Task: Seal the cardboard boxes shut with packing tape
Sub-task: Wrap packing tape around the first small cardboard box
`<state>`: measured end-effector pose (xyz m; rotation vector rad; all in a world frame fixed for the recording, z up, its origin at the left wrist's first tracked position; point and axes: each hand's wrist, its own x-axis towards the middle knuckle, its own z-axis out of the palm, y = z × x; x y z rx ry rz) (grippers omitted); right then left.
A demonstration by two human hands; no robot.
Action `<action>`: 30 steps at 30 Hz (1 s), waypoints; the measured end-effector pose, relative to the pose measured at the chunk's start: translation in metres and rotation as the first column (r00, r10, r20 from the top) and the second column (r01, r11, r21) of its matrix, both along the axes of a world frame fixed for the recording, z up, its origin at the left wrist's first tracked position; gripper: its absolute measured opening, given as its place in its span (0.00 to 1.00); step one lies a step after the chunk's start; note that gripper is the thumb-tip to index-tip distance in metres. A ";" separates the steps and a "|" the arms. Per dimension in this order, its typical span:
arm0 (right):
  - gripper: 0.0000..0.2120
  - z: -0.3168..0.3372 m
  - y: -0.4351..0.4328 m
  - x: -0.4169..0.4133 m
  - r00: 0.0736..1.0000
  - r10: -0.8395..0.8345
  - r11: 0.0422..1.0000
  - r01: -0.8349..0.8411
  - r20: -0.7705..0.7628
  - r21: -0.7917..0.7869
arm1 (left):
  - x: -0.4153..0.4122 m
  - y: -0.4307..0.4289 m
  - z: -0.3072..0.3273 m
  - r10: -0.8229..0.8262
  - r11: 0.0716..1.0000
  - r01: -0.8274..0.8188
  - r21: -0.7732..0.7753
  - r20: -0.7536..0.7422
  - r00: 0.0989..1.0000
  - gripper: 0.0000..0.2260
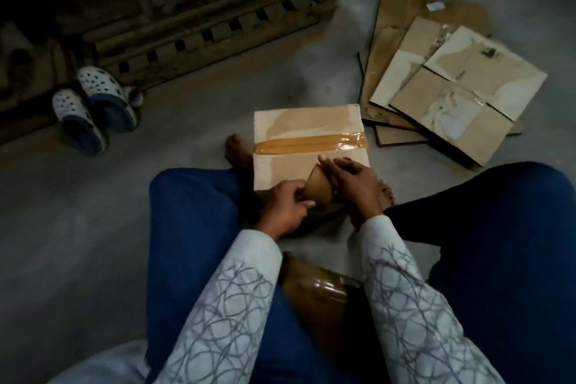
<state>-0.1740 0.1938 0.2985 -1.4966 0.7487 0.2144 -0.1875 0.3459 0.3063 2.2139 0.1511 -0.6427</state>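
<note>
A cardboard box (299, 125) stands on the floor between my feet, its top flaps closed by a strip of brown packing tape (311, 143) running left to right across the seam. Over the box's near edge I hold a brown tape roll (318, 192). My right hand (352, 184) wraps over the roll from the right. My left hand (285, 209) pinches at the roll's left side with thumb and fingertips. A second brown tape roll (314, 293) lies in my lap between my forearms.
A pile of flattened cardboard boxes (448, 78) lies on the grey floor at the right. A pair of white and blue clogs (93, 106) sits at the left. A wooden pallet (199, 25) stacked with dark material fills the far left.
</note>
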 end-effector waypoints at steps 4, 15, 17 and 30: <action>0.20 0.007 -0.004 -0.039 0.950 -0.312 0.852 0.295 -0.033 0.433 | -0.011 -0.006 0.008 0.064 0.989 -0.060 -0.136 0.025 0.998 0.14; 0.27 0.032 -0.009 -0.062 0.810 -0.587 0.552 0.418 -0.020 0.722 | -0.024 -0.020 0.027 0.486 0.562 -0.581 -0.588 -0.333 0.808 0.11; 0.26 0.033 -0.009 -0.064 0.803 -0.594 0.539 0.434 -0.040 0.722 | -0.024 -0.022 0.027 0.482 0.567 -0.566 -0.599 -0.316 0.817 0.09; 0.20 0.011 -0.014 -0.068 0.865 0.471 0.742 -0.282 0.174 -0.608 | 0.000 -0.010 0.024 0.148 0.988 -0.139 -0.070 0.148 0.978 0.05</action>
